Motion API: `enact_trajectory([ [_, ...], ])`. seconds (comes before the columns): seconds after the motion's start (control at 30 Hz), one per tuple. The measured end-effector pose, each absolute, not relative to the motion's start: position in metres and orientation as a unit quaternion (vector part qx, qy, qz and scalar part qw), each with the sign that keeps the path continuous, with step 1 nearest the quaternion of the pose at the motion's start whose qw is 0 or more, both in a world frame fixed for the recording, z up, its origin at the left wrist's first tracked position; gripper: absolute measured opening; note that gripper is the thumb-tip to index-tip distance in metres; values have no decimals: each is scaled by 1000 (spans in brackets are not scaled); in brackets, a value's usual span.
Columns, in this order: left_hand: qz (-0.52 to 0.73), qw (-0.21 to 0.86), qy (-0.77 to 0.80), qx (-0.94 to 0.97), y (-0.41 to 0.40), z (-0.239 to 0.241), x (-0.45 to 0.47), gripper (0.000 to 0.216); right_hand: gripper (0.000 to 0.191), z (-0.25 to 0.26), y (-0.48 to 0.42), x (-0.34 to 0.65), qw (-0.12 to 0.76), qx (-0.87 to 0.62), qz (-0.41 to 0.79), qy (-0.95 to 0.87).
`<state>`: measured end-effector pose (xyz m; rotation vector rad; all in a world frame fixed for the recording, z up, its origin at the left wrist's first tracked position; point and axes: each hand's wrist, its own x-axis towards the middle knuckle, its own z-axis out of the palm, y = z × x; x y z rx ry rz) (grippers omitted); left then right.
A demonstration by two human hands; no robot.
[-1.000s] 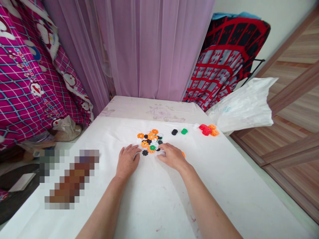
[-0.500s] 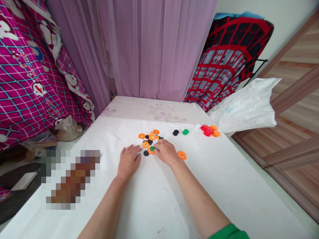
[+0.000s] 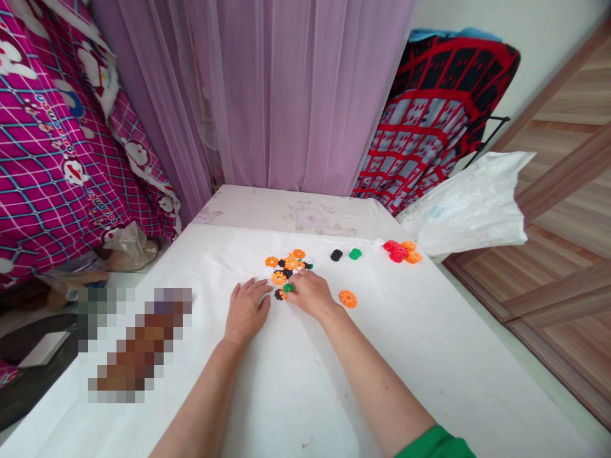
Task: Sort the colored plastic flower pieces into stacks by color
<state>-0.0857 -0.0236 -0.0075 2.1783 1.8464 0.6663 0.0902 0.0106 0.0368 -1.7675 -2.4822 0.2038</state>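
My right hand [image 3: 311, 293] pinches a small green notched disc [image 3: 288, 289] at the near edge of a mixed pile. In that pile lie orange discs [image 3: 279, 277], black discs [image 3: 287, 273] and white ones, several of them overlapping. An orange disc and a black disc [image 3: 279, 294] show partly beneath the green one. My left hand [image 3: 247, 308] lies on the white cloth just left of the pile, fingers spread, holding nothing. Some of the pile is hidden behind my right hand.
A single orange disc [image 3: 348, 299] lies right of my right hand. Farther back are a black stack [image 3: 337, 255], a green stack [image 3: 355, 254] and red discs [image 3: 398, 252] beside orange ones [image 3: 413, 257]. A white plastic bag [image 3: 477, 203] stands at the table's right edge.
My right hand has shifted slightly left and toward me with the green disc, covering more of the orange disc below. My left hand has stayed in place.
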Motion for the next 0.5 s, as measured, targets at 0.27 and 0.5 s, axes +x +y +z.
enact_trajectory([
  [0.27,229,103,629,736,-25,-8,-85,32,22,44,8,109,59,-592,50,-802],
  [0.5,238,103,628,733,-25,-9,-87,32,26,62,51,223,73,-727,0,-682],
])
